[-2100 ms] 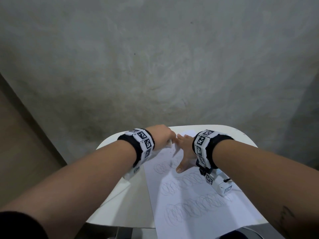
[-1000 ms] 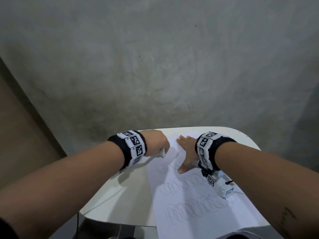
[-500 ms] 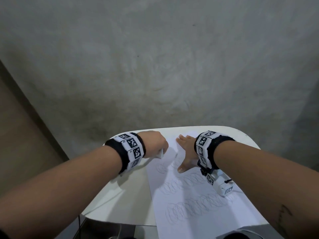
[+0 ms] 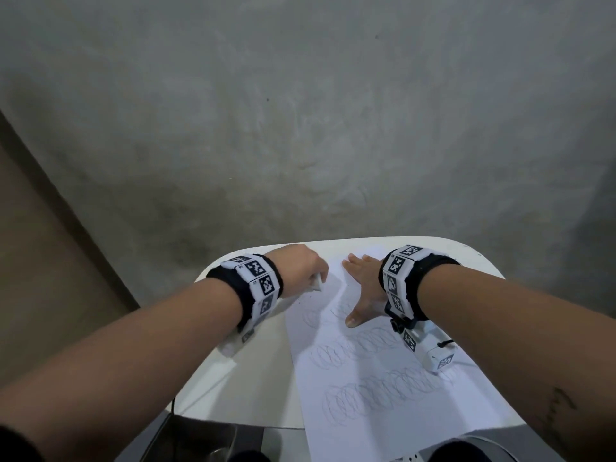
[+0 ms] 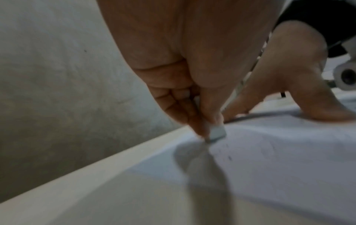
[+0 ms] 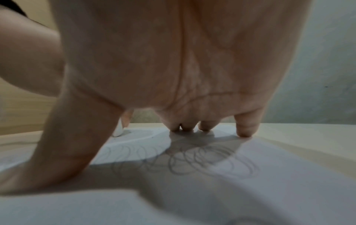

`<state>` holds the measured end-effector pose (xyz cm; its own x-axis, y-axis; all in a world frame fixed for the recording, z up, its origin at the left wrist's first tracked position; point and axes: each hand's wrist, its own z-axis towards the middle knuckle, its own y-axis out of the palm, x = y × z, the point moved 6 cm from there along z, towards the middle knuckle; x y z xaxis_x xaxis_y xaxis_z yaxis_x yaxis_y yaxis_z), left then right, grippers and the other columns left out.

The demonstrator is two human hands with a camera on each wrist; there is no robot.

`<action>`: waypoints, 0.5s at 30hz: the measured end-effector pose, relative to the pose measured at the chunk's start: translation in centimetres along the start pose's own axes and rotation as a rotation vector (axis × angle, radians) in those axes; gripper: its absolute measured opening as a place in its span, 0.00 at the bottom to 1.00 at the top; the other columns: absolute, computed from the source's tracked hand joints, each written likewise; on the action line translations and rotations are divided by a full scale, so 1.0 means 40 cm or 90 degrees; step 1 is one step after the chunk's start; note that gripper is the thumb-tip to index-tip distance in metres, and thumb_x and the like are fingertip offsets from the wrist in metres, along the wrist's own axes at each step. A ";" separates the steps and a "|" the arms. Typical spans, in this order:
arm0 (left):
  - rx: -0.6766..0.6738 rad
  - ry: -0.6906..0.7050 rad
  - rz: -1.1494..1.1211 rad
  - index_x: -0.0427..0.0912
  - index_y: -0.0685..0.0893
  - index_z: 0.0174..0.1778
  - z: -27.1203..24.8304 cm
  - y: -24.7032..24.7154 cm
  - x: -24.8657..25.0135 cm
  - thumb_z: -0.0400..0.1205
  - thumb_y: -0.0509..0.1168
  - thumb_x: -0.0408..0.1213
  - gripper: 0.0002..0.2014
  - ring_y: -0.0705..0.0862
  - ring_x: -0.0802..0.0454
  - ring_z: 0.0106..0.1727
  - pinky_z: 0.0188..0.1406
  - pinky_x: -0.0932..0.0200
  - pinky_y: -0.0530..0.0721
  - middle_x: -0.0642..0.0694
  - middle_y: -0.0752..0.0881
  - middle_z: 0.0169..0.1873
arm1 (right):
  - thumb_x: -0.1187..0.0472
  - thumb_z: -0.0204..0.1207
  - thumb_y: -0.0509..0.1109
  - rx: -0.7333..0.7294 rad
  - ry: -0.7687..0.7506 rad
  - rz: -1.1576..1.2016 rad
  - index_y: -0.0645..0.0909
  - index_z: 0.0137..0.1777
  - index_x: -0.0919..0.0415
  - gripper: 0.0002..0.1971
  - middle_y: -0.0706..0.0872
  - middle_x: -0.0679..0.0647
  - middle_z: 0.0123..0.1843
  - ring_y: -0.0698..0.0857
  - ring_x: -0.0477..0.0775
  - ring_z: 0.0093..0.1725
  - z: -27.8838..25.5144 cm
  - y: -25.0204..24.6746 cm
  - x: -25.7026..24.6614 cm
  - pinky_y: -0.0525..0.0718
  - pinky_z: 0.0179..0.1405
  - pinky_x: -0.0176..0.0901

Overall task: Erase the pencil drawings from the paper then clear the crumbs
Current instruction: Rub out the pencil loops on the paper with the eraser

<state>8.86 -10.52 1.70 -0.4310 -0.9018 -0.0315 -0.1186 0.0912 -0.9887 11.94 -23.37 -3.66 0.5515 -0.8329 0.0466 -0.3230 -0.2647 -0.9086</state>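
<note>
White table [image 4: 233, 378], eraser [image 4: 84, 284] seemingly tilted, pinched

white paper [image 4: 383, 378] with pencil loops [image 4: 376, 391], white eraser [image 5: 217, 132] at its far-left corner

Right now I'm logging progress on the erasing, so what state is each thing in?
Eraser: pinched in the left hand, tip on the paper's far left edge.
Paper: flat on the table, pencil loops mostly unerased.
Right hand: fingers spread, pressing the paper down.
</note>
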 end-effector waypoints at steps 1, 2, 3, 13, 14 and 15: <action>-0.017 0.004 -0.006 0.46 0.89 0.53 -0.006 0.007 -0.008 0.79 0.65 0.33 0.11 0.85 0.46 0.51 0.49 0.59 0.79 0.47 0.90 0.48 | 0.27 0.62 0.70 -0.003 0.002 0.000 0.34 0.84 0.56 0.63 0.35 0.51 0.86 0.40 0.57 0.85 -0.001 0.000 0.000 0.44 0.83 0.59; -0.048 0.006 -0.001 0.46 0.89 0.52 -0.015 0.012 -0.020 0.78 0.66 0.33 0.10 0.85 0.47 0.50 0.49 0.59 0.80 0.48 0.90 0.47 | 0.27 0.63 0.70 -0.004 0.003 0.002 0.34 0.84 0.56 0.63 0.35 0.51 0.86 0.40 0.57 0.85 -0.001 -0.002 -0.001 0.44 0.84 0.58; -0.089 0.005 0.014 0.46 0.89 0.53 -0.024 0.015 -0.032 0.78 0.66 0.33 0.10 0.85 0.47 0.50 0.49 0.59 0.80 0.48 0.90 0.48 | 0.27 0.63 0.70 -0.006 0.002 0.005 0.34 0.84 0.56 0.64 0.35 0.51 0.86 0.40 0.57 0.85 -0.001 -0.003 0.000 0.44 0.84 0.58; -0.104 0.004 0.062 0.46 0.88 0.55 -0.028 0.013 -0.029 0.80 0.65 0.35 0.10 0.84 0.46 0.52 0.44 0.62 0.73 0.48 0.89 0.50 | 0.27 0.63 0.70 -0.007 0.001 0.007 0.34 0.84 0.56 0.63 0.35 0.51 0.86 0.40 0.57 0.85 -0.010 -0.006 -0.003 0.45 0.84 0.59; -0.142 -0.007 0.081 0.47 0.87 0.56 -0.036 0.014 -0.041 0.81 0.65 0.34 0.11 0.83 0.48 0.50 0.43 0.62 0.72 0.49 0.89 0.51 | 0.28 0.63 0.70 -0.005 -0.001 0.012 0.34 0.84 0.56 0.63 0.35 0.51 0.86 0.40 0.57 0.85 -0.010 -0.007 -0.003 0.44 0.84 0.59; -0.166 -0.014 0.099 0.47 0.87 0.57 -0.038 0.012 -0.050 0.81 0.64 0.33 0.12 0.81 0.50 0.50 0.42 0.63 0.71 0.49 0.88 0.53 | 0.28 0.63 0.70 -0.004 -0.002 0.015 0.34 0.84 0.56 0.63 0.35 0.51 0.86 0.40 0.57 0.85 -0.009 -0.008 -0.003 0.44 0.84 0.59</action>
<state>8.32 -8.03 1.50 -0.4424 -0.8773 -0.1858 -0.2802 0.3320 -0.9007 11.70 -23.38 -3.21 0.5460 -0.8374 0.0239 -0.3405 -0.2479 -0.9070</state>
